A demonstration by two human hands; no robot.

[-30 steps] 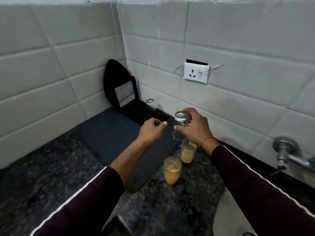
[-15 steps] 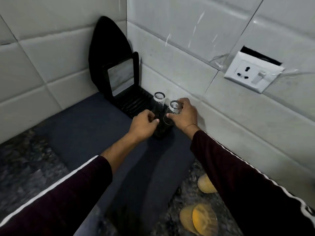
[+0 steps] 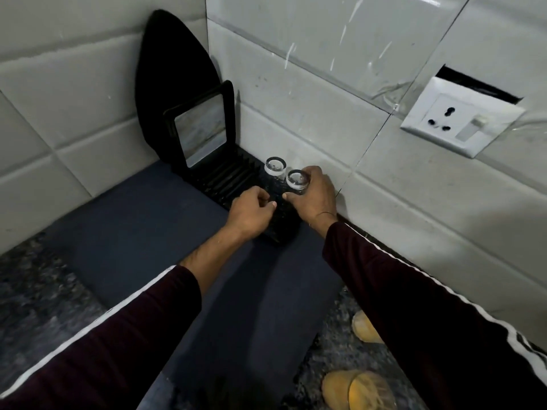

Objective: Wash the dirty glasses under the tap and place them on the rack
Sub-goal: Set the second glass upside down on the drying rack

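A black ribbed rack (image 3: 233,179) lies in the corner on a dark mat (image 3: 142,238). One clear glass (image 3: 275,166) stands upside down on the rack. Beside it, a second upside-down clear glass (image 3: 297,179) is gripped by my right hand (image 3: 313,199), thumb and fingers round its sides, over the rack's near end. My left hand (image 3: 251,211) hovers just left of it, fingers curled, holding nothing. Two dirty glasses with orange residue stand on the counter, one (image 3: 365,327) partly behind my right sleeve, the other (image 3: 358,390) at the lower edge.
A black-framed mirror (image 3: 202,130) leans upright on the rack's far end against a black pointed board (image 3: 171,78). A white wall socket (image 3: 460,116) sits on the tiled wall at right. Speckled granite counter (image 3: 38,291) surrounds the mat.
My right hand carried the clear glass from above the dirty glasses to the rack, lowering it beside the first glass. My left hand followed. The view moved closer to the corner.
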